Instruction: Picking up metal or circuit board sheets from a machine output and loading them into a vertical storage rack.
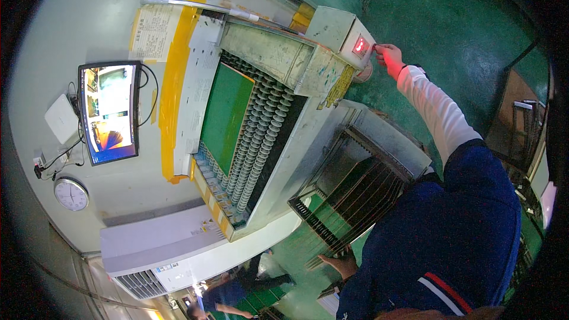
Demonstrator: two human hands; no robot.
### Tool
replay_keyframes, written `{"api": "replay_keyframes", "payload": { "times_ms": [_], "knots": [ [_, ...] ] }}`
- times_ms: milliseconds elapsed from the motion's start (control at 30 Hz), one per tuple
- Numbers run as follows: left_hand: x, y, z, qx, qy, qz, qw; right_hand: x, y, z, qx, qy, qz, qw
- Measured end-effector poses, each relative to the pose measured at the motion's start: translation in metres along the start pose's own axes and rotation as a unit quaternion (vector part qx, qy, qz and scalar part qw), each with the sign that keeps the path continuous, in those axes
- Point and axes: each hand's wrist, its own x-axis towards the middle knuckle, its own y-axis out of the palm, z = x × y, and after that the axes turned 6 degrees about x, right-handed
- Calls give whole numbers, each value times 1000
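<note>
Right hand (389, 60): grip curled, fingertips against the edge of a white, box-shaped control unit (342, 31) with a red-lit display; any pinch cannot be told. Left hand (342, 264): thumb extended, grip indeterminate, beside a dark, slotted metal rack (315, 223). Beyond: green rectangular panel (228, 120) on grey disc rollers (264, 133).

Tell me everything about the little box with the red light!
The control box is rectangular and off-white, perhaps painted metal. Its front has a glowing, blurred red display. Tilted in this view, it sits at a corner of the roller machine. The right hand pinches what looks like a dark knob at its edge.
</note>
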Motion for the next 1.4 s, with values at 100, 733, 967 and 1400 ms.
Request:
{"api": "replay_keyframes", "payload": {
  "times_ms": [100,733,967,1400],
  "knots": [
    [-21,27,-27,-55,-61,-9,997,8,-10,-1,-6,-4,-15,1000],
    [36,-26,27,7,2,-21,1000,3,1,1,-28,-2,-34,999],
    [-11,16,-13,-9,-18,-14,1000,14,-9,-5,-6,-2,-20,1000],
    [-25,29,-29,-39,-35,-1,999,8,-6,-1,-4,2,-24,1000]
  ]
}}
